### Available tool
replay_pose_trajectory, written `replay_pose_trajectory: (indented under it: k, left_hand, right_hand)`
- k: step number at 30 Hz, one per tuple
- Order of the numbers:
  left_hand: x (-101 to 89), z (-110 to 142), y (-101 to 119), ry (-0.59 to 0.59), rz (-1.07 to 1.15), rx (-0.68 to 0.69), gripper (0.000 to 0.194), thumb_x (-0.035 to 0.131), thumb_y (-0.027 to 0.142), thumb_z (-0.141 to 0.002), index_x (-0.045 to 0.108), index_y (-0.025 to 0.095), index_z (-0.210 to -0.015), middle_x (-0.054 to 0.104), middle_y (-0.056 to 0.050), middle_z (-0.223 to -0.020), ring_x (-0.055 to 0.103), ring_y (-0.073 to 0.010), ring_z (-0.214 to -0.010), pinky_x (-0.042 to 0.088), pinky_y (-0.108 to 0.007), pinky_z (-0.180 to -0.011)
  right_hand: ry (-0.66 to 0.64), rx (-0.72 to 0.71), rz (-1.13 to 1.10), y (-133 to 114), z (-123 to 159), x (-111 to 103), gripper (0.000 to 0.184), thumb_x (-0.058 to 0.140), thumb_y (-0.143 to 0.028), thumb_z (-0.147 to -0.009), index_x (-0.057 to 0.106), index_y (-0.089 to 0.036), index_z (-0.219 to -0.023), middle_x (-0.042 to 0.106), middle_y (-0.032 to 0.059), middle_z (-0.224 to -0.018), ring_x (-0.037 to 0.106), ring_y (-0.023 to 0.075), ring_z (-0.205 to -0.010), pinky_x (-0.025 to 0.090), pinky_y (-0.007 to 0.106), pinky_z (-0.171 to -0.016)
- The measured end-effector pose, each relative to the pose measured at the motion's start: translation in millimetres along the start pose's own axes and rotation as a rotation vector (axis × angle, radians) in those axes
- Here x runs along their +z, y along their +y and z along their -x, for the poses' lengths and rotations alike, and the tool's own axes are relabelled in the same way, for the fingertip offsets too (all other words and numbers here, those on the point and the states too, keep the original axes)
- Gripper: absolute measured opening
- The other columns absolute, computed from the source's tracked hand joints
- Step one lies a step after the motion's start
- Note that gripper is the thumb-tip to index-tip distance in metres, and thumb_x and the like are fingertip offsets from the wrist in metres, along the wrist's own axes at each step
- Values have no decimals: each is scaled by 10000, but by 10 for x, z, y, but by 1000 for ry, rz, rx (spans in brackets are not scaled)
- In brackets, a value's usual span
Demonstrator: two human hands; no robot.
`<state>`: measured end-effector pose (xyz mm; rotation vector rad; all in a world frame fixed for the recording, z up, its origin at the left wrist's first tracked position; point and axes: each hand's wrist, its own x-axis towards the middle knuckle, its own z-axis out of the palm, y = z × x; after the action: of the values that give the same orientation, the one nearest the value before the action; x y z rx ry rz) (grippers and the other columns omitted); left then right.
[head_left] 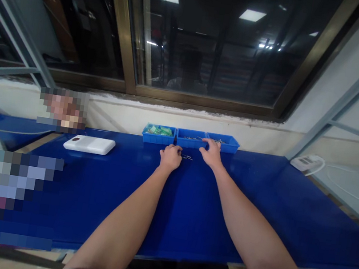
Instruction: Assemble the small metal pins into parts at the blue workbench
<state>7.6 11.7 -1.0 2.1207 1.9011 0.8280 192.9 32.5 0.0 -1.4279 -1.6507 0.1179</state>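
Observation:
My left hand (171, 157) is closed on the blue table just in front of the bins. Thin metal pieces (188, 157) stick out to the right from its fingertips; their exact kind is too small to make out. My right hand (212, 153) reaches over the front of the right blue bin (231, 147), its fingers curled. By its fingertips is a thin metal piece (200, 138), seemingly gripped, above the middle blue bin (186, 143). Small metal parts lie in both bins. The left blue bin (157, 139) contains green-and-clear small packets (160, 130).
A white power bank (89, 144) lies on the blue tabletop (116, 197) to the left. Another person's blurred-out hand (66, 111) is beyond it. At the far right is a white power strip (306, 162) with a cable. A window stands behind the bins.

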Motion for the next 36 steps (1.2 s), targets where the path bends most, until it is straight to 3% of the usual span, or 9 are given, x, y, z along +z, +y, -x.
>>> replay_pose_trajectory:
  k: [9,16,27,36]
  left_hand:
    - [3,22,26,-20,-31,32,308,439,151,-792,653,253,-988,611,-70,-1091,527,-267,-1074,379,-448,-878]
    - [-1,24,30,-23,-34,29,305,428,146,-805,646,252,-990,610,-69,-1086,527,-263,-1078,379,-449,-887]
    - [0,36,44,-37,-32,55,306,415,153,-815,651,233,-994,612,-81,-1098,520,-271,-1082,381,-462,-885]
    - [9,33,50,-38,-43,65,285,413,172,-831,648,235,-980,614,-77,-1096,518,-276,-1082,384,-463,-876]
  right_hand:
    - [-89,-8,50,41,-41,71,463,515,-226,-728,562,-205,-1188,549,67,-1284,401,284,-1201,317,476,-981]
    - [-83,-31,0,81,-60,79,561,521,-247,-746,474,-202,-1304,441,70,-1402,348,270,-1291,265,476,-1046]
    - [-151,-26,-37,90,-41,94,652,564,-283,-752,394,-237,-1379,355,61,-1464,288,281,-1344,224,505,-1080]
    - [-160,-56,-29,72,-42,86,649,560,-276,-752,400,-225,-1380,378,65,-1451,299,266,-1346,232,482,-1088]
